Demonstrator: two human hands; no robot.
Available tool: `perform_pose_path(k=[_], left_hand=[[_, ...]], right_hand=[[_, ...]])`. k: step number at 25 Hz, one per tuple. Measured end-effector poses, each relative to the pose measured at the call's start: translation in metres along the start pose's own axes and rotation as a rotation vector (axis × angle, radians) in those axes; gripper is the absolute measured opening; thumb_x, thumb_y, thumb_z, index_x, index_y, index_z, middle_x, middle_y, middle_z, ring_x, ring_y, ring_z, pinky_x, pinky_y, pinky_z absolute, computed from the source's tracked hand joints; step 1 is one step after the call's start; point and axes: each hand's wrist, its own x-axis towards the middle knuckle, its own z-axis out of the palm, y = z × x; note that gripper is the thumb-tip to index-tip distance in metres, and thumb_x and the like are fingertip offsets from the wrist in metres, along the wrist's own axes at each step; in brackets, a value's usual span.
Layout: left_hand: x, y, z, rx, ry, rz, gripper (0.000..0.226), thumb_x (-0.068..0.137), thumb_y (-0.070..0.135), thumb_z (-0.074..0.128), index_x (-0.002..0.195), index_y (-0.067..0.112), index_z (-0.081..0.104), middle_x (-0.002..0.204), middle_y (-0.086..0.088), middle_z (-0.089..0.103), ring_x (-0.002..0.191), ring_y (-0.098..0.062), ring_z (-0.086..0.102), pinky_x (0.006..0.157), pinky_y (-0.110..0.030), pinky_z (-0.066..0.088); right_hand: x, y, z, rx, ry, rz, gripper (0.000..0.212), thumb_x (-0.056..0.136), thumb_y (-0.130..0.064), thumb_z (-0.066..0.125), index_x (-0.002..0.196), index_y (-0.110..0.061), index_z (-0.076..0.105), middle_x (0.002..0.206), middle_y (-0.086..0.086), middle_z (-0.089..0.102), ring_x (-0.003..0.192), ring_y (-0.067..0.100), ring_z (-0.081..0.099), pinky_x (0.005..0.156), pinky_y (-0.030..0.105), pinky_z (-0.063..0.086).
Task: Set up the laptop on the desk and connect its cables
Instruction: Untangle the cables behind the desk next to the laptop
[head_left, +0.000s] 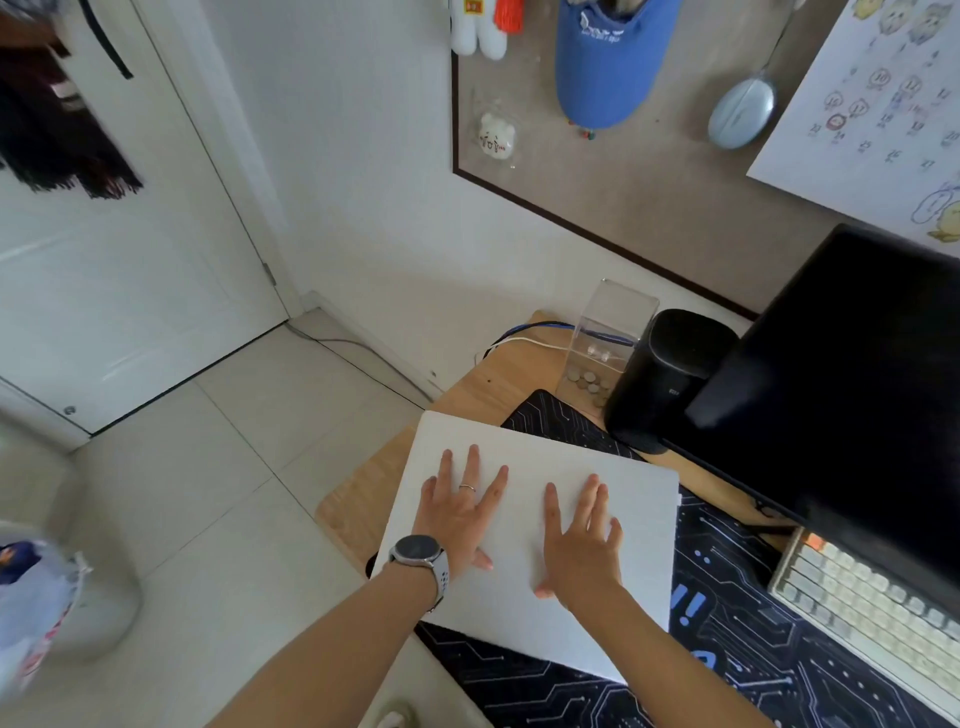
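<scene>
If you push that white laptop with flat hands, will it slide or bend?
The laptop is closed and looks like a flat, rigid slab, so it probably won't bend. It lies on a patterned desk mat, which may grip it. Its left edge seems to overhang the desk, so a leftward push could tip it.

Your forearms are bare, without sleeves. Your left wrist wears a round dark-faced watch (415, 552) on a pale perforated strap; a thin silver ring (467, 487) circles one left finger.

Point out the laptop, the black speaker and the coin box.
laptop (561, 457), head view, bare lid above the fingertips.
black speaker (660, 384), head view, side wall.
coin box (618, 312), head view, clear upper wall.
</scene>
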Motion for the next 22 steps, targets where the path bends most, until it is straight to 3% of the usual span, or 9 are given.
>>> perform_pose_path(k=[5,8,11,13,15,17,19,22], left_hand=[[0.000,-0.002,-0.012,0.031,-0.035,0.015,0.112,0.075,0.050,0.074,0.152,0.030,-0.006,0.158,-0.021,-0.010,0.142,-0.053,-0.001,0.114,-0.056,0.017],[-0.003,-0.003,-0.035,-0.027,0.016,-0.021,0.101,0.080,0.047,0.070,0.151,0.037,0.000,0.157,-0.021,0.003,0.140,-0.047,0.012,0.112,-0.052,0.023],[-0.018,-0.010,-0.069,-0.143,0.083,-0.146,0.090,0.083,0.045,0.067,0.152,0.036,0.010,0.155,-0.021,0.014,0.136,-0.043,0.025,0.110,-0.049,0.032],[-0.033,-0.016,-0.101,-0.409,0.254,-0.201,0.079,0.084,0.039,0.069,0.148,0.030,0.024,0.146,-0.018,0.029,0.126,-0.035,0.037,0.103,-0.044,0.040],[-0.051,-0.026,-0.145,-0.811,0.549,-0.227,0.062,0.083,0.027,0.073,0.137,0.024,0.042,0.128,-0.010,0.041,0.110,-0.021,0.044,0.094,-0.031,0.044],[-0.073,-0.036,-0.192,-1.021,0.766,-0.213,0.040,0.082,0.024,0.074,0.118,0.026,0.055,0.114,-0.003,0.048,0.099,-0.014,0.048,0.079,-0.018,0.042],[-0.095,-0.046,-0.227,-1.258,0.809,-0.137,0.023,0.083,0.023,0.073,0.103,0.027,0.061,0.104,0.002,0.052,0.090,-0.014,0.053,0.077,-0.021,0.043],[-0.127,-0.074,-0.260,-1.756,0.761,0.067,0.012,0.085,0.015,0.069,0.095,0.021,0.065,0.092,0.002,0.055,0.084,-0.014,0.052,0.075,-0.033,0.044]], right_hand=[[-0.006,0.003,-0.008,0.043,0.009,-0.005,0.127,0.076,-0.058,0.069,0.146,-0.016,-0.029,0.149,0.031,-0.034,0.143,0.048,-0.019,0.116,0.052,0.013],[-0.014,0.002,-0.027,0.262,0.143,-0.021,0.116,0.084,-0.057,0.060,0.148,-0.016,-0.027,0.157,0.016,-0.028,0.147,0.041,-0.008,0.117,0.050,0.017],[-0.015,-0.001,-0.063,0.563,0.190,-0.050,0.112,0.084,-0.054,0.063,0.150,-0.018,-0.020,0.160,0.016,-0.015,0.147,0.037,0.008,0.114,0.047,0.026],[-0.025,0.004,-0.105,1.034,0.093,-0.042,0.108,0.084,-0.049,0.067,0.152,-0.022,-0.013,0.162,0.012,-0.002,0.145,0.033,0.020,0.112,0.046,0.030],[-0.043,0.012,-0.150,1.657,-0.012,-0.139,0.088,0.087,-0.039,0.066,0.153,-0.031,0.008,0.158,0.002,0.024,0.142,0.025,0.031,0.113,0.043,0.031],[-0.063,0.018,-0.191,1.890,0.049,-0.257,0.057,0.090,-0.029,0.062,0.142,-0.030,0.039,0.139,-0.001,0.053,0.129,0.018,0.049,0.107,0.040,0.039],[-0.077,0.016,-0.225,2.083,0.054,-0.328,0.038,0.091,-0.023,0.061,0.129,-0.020,0.057,0.117,0.004,0.070,0.106,0.016,0.063,0.094,0.036,0.047],[-0.090,-0.004,-0.268,2.392,-0.030,-0.382,0.024,0.088,-0.020,0.064,0.110,-0.011,0.068,0.089,0.004,0.072,0.079,0.015,0.060,0.070,0.026,0.052]])
